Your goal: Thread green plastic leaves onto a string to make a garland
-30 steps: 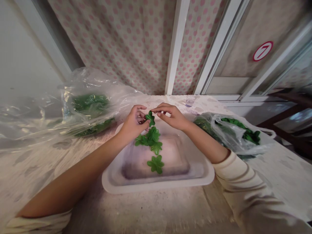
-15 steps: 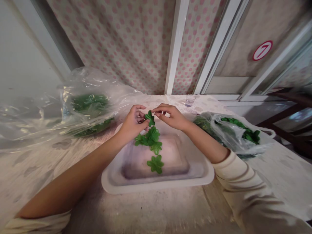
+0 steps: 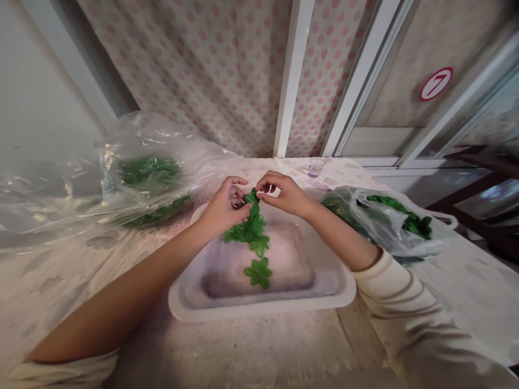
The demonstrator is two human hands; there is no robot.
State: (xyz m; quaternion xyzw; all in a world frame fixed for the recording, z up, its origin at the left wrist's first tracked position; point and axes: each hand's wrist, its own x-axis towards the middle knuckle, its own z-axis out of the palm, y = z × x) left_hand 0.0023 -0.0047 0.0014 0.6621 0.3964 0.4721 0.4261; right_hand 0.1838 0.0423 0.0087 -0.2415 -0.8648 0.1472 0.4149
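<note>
Over the far side of a white plastic tray (image 3: 259, 312), my left hand (image 3: 227, 208) pinches a dark green, flower-shaped leaf piece (image 3: 252, 198) between thumb and fingers. My right hand (image 3: 286, 195) closes thumb and fingertips on the upper right edge of the same piece. Below it in the tray lies a small cluster of similar green pieces (image 3: 246, 232), overlapping one another. A separate lobed piece (image 3: 258, 272) lies flat nearer the front. The held piece partly overlaps the cluster in view, and my fingers hide some of its edge.
On the left, a large clear plastic bag (image 3: 194, 156) holds green bundles. To the right sits an open plastic bag (image 3: 381, 221) of green pieces. A small clear cup (image 3: 315, 167) stands at the table's back, before a dotted curtain (image 3: 211, 81).
The held piece has turned and lowered slightly toward the cluster. My right fingers have curled in and now pinch its edge. The pieces in the tray have not moved.
</note>
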